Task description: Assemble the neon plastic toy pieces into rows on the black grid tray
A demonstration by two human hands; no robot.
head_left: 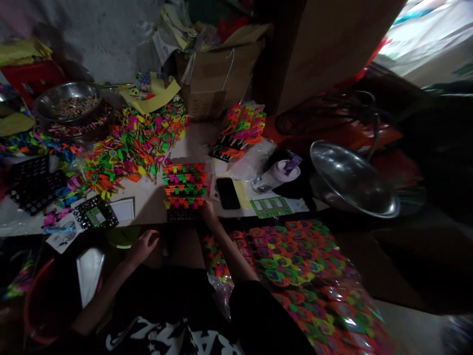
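Note:
A black tray (184, 215) stacked with rows of orange and green neon plastic pieces (185, 185) stands near the table's front edge. My right hand (209, 211) rests at the tray's lower right corner, touching it. My left hand (143, 246) hovers below the table edge with fingers curled loosely and nothing visible in it. A big loose heap of neon pieces (133, 145) lies to the left of the tray.
A black phone (227, 193) and a tipped bottle (275, 175) lie right of the tray. Metal bowls stand at the far left (68, 101) and the right (351, 180). A cardboard box (218, 79) sits behind. Bagged filled sheets (295, 266) lie by my right arm. Empty black grids (33, 185) lie left.

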